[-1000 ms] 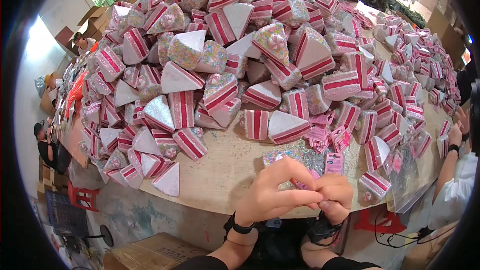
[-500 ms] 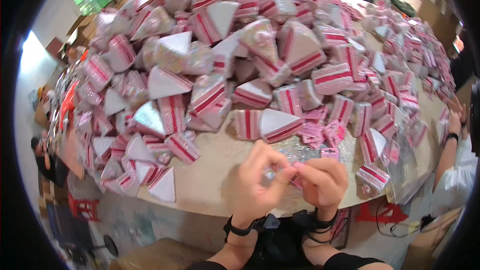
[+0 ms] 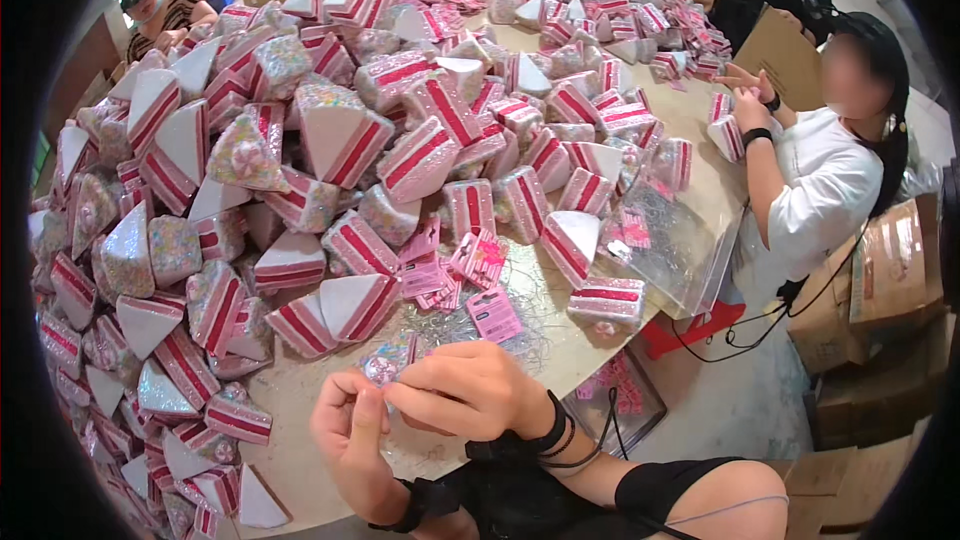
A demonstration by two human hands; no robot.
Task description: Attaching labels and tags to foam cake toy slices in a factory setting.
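Observation:
Near the table's front edge my left hand (image 3: pixel 352 432) and my right hand (image 3: pixel 468 390) meet, fingertips pinched together. What they pinch is too small and too covered to name. Just behind the fingers shows a small glittery piece with a round swirl (image 3: pixel 382 368), partly hidden by my right hand; I cannot tell whether it is held. Beyond it, two toy cake slices (image 3: pixel 362 306), white and pink with a red stripe, sit side by side. Pink cards (image 3: pixel 495 316) lie on a tangle of thin clear loops (image 3: pixel 525 302), to the right of those slices.
A tall heap of similar cake slices (image 3: pixel 325 130) covers the table's left and far side. At the right lies a clear plastic bag (image 3: pixel 672 250). A person in white (image 3: pixel 820 190) works there; others stand across the table. Cardboard boxes (image 3: pixel 880 280) are stacked at right.
The view has swung to the right, so the heap now appears further left and the co-worker in white is in full view. My hands stay pinched together, now with the right one above.

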